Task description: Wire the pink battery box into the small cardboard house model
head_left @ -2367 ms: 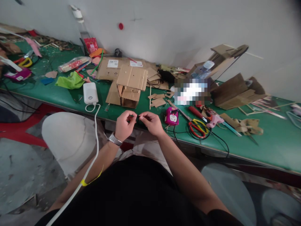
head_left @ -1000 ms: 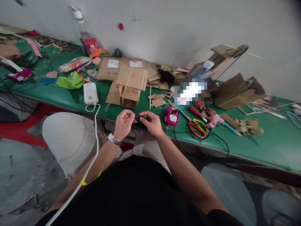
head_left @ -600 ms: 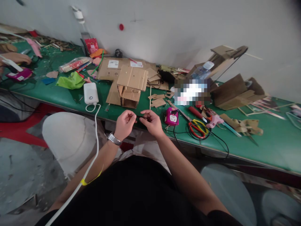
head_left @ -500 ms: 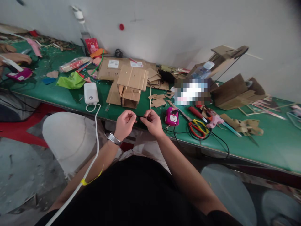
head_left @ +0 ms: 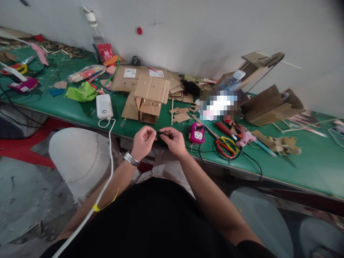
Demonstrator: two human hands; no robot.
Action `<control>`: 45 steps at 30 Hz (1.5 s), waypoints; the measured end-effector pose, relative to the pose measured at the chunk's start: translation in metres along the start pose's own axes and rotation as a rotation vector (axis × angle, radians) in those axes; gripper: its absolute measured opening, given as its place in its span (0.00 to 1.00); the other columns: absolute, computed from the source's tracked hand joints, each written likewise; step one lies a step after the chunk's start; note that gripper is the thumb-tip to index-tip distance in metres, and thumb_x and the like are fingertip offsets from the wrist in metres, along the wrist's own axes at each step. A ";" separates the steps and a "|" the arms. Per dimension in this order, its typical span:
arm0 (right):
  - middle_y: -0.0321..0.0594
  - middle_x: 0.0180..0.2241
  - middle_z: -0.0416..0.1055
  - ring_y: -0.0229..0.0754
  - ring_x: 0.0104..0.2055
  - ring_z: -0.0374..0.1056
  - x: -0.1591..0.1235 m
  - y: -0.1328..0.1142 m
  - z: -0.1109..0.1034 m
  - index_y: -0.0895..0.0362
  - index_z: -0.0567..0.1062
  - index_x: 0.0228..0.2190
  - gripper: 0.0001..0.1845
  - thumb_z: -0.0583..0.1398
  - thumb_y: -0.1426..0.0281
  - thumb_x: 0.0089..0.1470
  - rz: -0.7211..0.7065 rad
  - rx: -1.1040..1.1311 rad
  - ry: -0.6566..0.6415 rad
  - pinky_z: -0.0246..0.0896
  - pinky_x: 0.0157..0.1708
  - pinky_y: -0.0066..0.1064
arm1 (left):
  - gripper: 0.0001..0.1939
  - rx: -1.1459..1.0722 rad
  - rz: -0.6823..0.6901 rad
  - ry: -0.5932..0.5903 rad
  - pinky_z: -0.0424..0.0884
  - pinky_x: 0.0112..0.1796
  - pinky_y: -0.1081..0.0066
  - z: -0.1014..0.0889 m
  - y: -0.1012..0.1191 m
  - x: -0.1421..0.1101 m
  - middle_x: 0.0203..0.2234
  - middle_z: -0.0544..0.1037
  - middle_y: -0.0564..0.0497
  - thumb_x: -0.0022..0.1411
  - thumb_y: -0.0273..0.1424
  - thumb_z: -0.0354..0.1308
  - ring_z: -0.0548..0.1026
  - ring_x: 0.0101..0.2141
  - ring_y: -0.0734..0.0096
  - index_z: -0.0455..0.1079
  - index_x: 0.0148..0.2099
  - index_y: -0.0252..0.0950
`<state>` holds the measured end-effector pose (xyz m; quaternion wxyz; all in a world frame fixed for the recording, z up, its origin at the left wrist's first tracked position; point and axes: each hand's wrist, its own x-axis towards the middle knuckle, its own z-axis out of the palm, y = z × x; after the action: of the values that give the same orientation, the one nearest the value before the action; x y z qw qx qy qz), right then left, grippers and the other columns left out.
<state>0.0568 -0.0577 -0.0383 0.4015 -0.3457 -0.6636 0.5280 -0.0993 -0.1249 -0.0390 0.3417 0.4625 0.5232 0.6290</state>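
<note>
At the table's front edge my left hand (head_left: 144,142) and my right hand (head_left: 172,141) face each other with a narrow gap between them. Each is pinched, thumb against fingertips. Something small and dark shows at the fingertips, too small to name. Just beyond them stands a cardboard box structure (head_left: 152,91) with an open front and a flap on top. Small cardboard scraps (head_left: 181,117) and a thin wooden stick (head_left: 172,111) lie right of it. A purple power socket (head_left: 196,133) sits close to my right hand.
A white power bank (head_left: 104,106) with a white cable lies at left. To the right are orange-and-yellow scissors (head_left: 226,147), a pink glue gun (head_left: 245,138) and a cardboard model (head_left: 271,105). Green crumpled paper (head_left: 81,91) and a water bottle (head_left: 233,79) stand farther back.
Another person's hand at the far left has gone from view, leaving scissors uncovered there. My fingers have shifted slightly; both hands stay in nearly the same place.
</note>
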 end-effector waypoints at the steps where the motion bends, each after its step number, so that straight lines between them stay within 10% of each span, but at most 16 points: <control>1: 0.28 0.23 0.58 0.34 0.25 0.53 0.000 0.000 0.001 0.55 0.77 0.40 0.15 0.68 0.60 0.54 0.000 0.017 0.011 0.49 0.27 0.29 | 0.06 -0.006 -0.004 0.003 0.76 0.33 0.72 0.000 0.000 0.000 0.28 0.78 0.53 0.68 0.33 0.62 0.80 0.29 0.72 0.71 0.37 0.37; 45: 0.41 0.31 0.82 0.39 0.29 0.69 -0.002 0.001 0.001 0.56 0.85 0.38 0.21 0.69 0.50 0.55 0.014 -0.053 0.029 0.64 0.30 0.31 | 0.08 -0.064 -0.037 -0.072 0.77 0.38 0.68 0.001 -0.004 -0.002 0.37 0.79 0.49 0.65 0.30 0.61 0.79 0.33 0.70 0.69 0.46 0.38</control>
<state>0.0568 -0.0592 -0.0398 0.3980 -0.3687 -0.6691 0.5079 -0.0980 -0.1257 -0.0438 0.3866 0.4639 0.4985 0.6220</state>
